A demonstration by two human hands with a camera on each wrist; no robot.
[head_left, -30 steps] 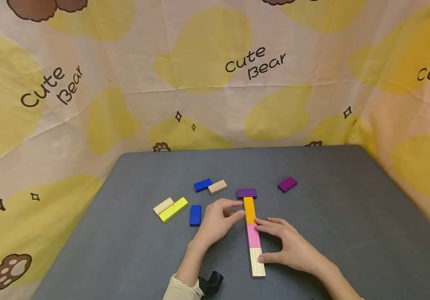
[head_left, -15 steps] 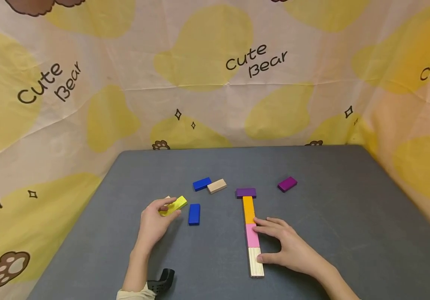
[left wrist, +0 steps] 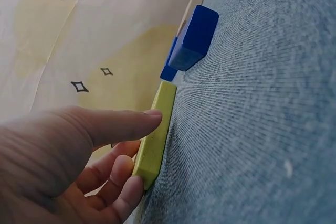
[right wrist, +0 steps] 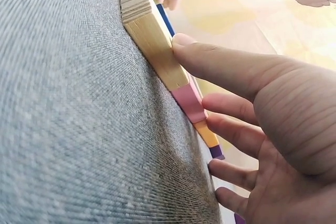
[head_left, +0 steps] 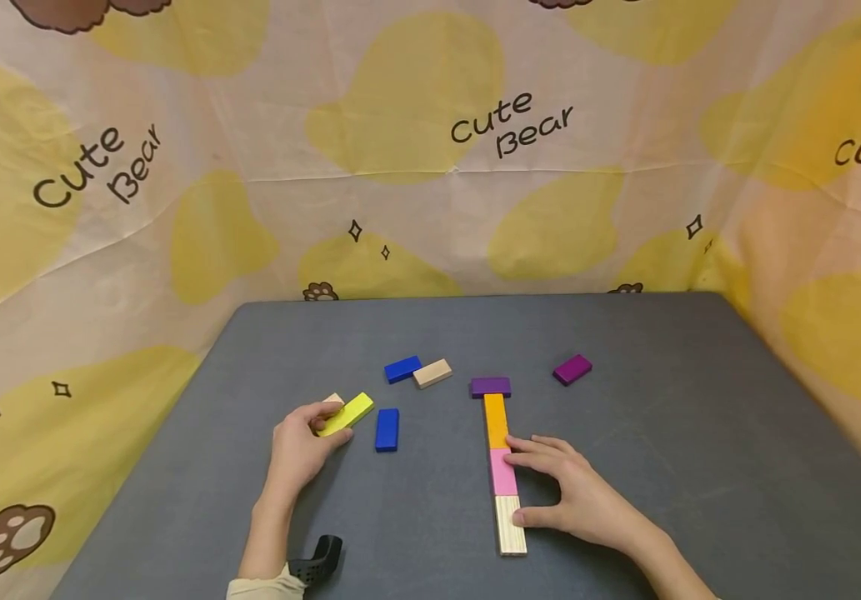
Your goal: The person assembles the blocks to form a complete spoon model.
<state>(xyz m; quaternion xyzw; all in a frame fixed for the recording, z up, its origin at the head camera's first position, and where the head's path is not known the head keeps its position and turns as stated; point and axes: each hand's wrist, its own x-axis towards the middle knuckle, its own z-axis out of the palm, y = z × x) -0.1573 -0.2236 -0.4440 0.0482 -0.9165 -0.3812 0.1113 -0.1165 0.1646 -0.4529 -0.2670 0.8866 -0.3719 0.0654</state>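
Note:
My left hand (head_left: pixel 298 446) pinches a yellow-green wooden block (left wrist: pixel 156 140) between thumb and fingers, at the left of the table. A plain wooden block (head_left: pixel 333 398) lies right behind it, mostly covered by the fingers. My right hand (head_left: pixel 588 500) rests against the right side of a row of blocks, fingers fairly straight. Its thumb touches a plain striped wooden block (head_left: pixel 510 527) at the near end, and its fingertips touch around the pink block (head_left: pixel 503 472) and the orange block (head_left: pixel 496 421). Across the far end of the row lies a purple block (head_left: pixel 490 387).
A blue block (head_left: pixel 387 430) lies just right of my left hand. Farther back, another blue block (head_left: pixel 402 369) touches a plain block (head_left: pixel 433 373). A magenta-purple block (head_left: pixel 573 369) lies at the back right of the grey table (head_left: pixel 700 433). A patterned cloth (head_left: pixel 415 125) hangs behind.
My left hand has moved from beside the orange block leftward to the yellow-green block, where its fingers have come together on it. The right hand has stayed against the row.

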